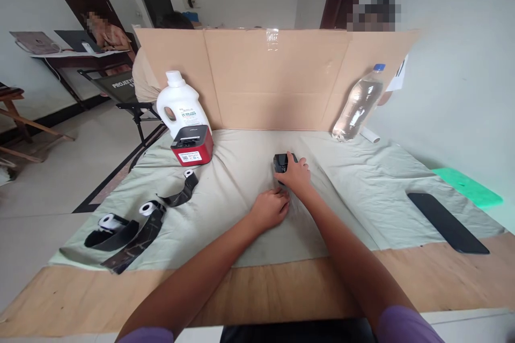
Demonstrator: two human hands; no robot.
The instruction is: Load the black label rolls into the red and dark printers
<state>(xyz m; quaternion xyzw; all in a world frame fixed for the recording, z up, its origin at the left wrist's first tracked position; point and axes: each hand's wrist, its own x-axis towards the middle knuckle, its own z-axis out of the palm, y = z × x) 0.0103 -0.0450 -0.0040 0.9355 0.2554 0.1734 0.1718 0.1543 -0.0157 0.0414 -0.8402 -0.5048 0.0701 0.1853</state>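
A small black device with a dark glossy top (pixel 280 163) sits on the pale green cloth (pixel 237 163) in the middle of the table. My right hand (pixel 296 173) grips it from the right, with thumb and fingers spread over its top and sides; part of the device is hidden under the hand. Just in front of it, my left hand (pixel 270 208) rests on the cloth with its fingers curled in. Its fingertips lie close to the near side of the device, and whatever they hold, if anything, is hidden.
Left of centre stand a red-and-black printer (pixel 193 146) and a white detergent jug (pixel 183 104). Unrolled black paper rolls (pixel 151 228) lie nearer. A cardboard screen (pixel 273 80) closes the back. To the right are a clear bottle (pixel 359 107), a black slab (pixel 446 222) and a green sheet (pixel 469 186).
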